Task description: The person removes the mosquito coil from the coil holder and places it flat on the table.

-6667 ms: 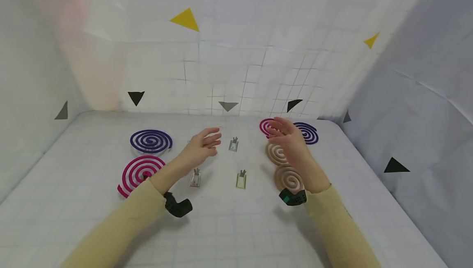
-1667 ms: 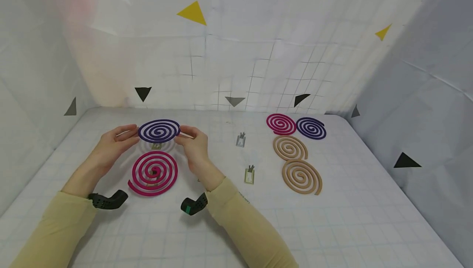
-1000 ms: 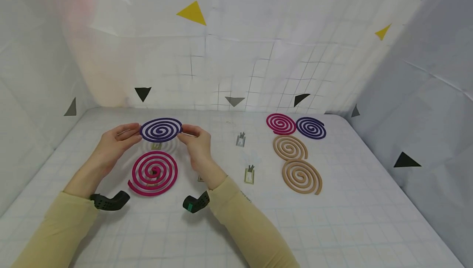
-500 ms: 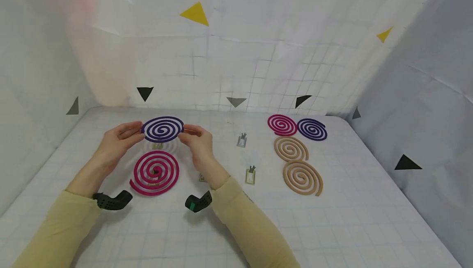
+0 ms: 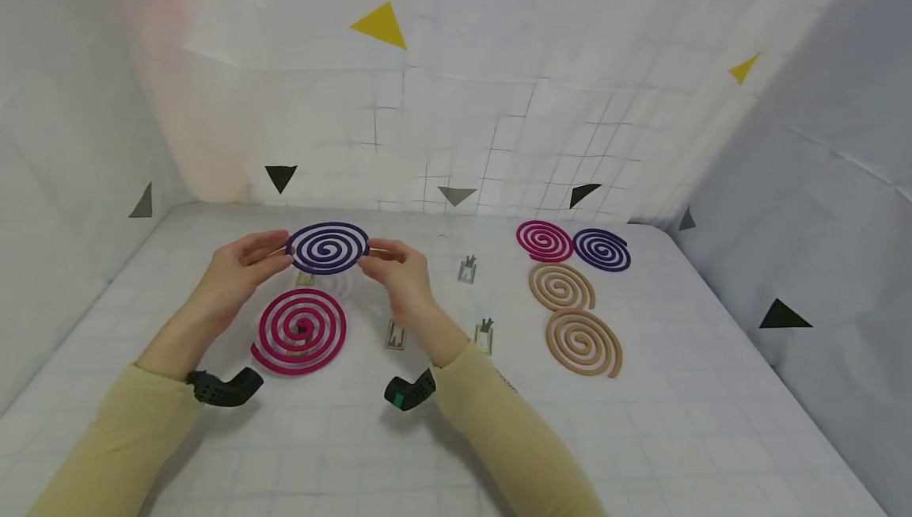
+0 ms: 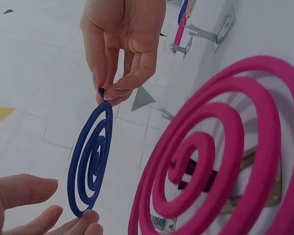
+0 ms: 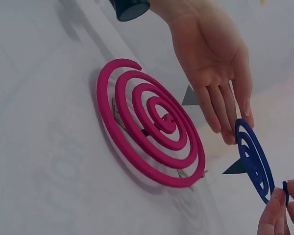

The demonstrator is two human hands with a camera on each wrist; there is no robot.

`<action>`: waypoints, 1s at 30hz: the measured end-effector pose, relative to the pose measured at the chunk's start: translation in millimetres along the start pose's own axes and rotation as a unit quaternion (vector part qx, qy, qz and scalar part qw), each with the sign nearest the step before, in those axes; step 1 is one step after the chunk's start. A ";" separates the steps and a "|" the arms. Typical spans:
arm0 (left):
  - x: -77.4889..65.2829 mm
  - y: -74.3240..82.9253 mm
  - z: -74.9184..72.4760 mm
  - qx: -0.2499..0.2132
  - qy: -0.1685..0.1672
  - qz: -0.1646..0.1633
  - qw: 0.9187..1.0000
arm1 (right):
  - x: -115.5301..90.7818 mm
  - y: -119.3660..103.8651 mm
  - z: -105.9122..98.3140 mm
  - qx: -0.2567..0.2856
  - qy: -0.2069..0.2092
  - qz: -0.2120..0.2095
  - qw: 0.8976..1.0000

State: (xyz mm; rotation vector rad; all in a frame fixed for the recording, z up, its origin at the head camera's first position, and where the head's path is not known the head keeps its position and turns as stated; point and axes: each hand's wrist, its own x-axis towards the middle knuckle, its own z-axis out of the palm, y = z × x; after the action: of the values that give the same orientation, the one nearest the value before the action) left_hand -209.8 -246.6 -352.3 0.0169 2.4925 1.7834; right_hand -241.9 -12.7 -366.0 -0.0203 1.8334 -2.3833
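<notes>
A dark blue mosquito coil [image 5: 327, 248] is held above the table between both hands. The right hand [image 5: 402, 279] pinches its outer end between thumb and fingers, as the left wrist view shows. On the opposite rim, straight fingers of the left hand [image 5: 238, 275] touch and support the coil; its thumb looks apart from it. Nearer the person, a pink mosquito coil [image 5: 302, 332] sits raised on a metal stand [image 7: 116, 115]. Behind it, a small gold-coloured metal stand [image 5: 305, 279] lies partly below the blue coil.
Right of the hands are more metal stands: a brownish one [image 5: 395, 336], a gold one [image 5: 484, 338] and a silver one [image 5: 466, 270]. Farther right lie a pink coil [image 5: 545, 241], another blue coil [image 5: 602, 250] and two tan coils [image 5: 561, 287]. White sheets enclose the table.
Since the oldest frame, both hands have come to the blue coil and lifted it off the table. Over the last second they have carried it slightly right, uncovering more of the brownish stand.
</notes>
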 end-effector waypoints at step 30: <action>-25.9 44.6 84.6 -0.026 -0.055 0.051 0.997 | -25.7 -45.0 -104.6 -0.112 -0.035 -0.006 0.993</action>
State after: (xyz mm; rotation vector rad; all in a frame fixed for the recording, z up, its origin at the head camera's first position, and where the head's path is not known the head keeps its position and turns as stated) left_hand -179.7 -153.6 -335.9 0.2366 2.4077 1.8316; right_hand -230.6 102.0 -347.9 -0.1355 2.0619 -2.1419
